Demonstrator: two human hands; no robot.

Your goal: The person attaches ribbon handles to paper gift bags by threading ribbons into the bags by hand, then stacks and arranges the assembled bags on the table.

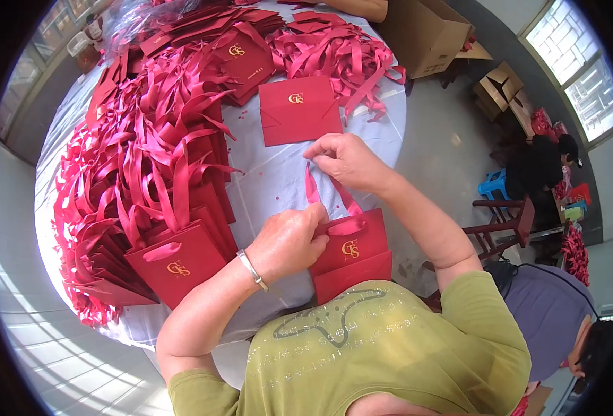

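A red paper gift bag [355, 256] with a gold emblem lies close to my body at the table's near edge. My left hand [289, 236] is closed at the bag's upper left corner, its fingertips partly hidden. Beyond the bag, my right hand [348, 163] pinches a pink-red ribbon [311, 184]. Its strands run from that hand down toward the bag's top edge. A short ribbon band also lies across the bag's upper front. Farther off, a flat red bag [298, 111] with a folded lower part rests on the white cloth, just past my right hand.
A large heap of red bags with ribbon handles [161, 152] covers the table's left side. Loose ribbons [341, 52] pile at the far right. A cardboard box [428, 35] stands beyond the table. A wooden stool [507, 222] and seated people are to the right.
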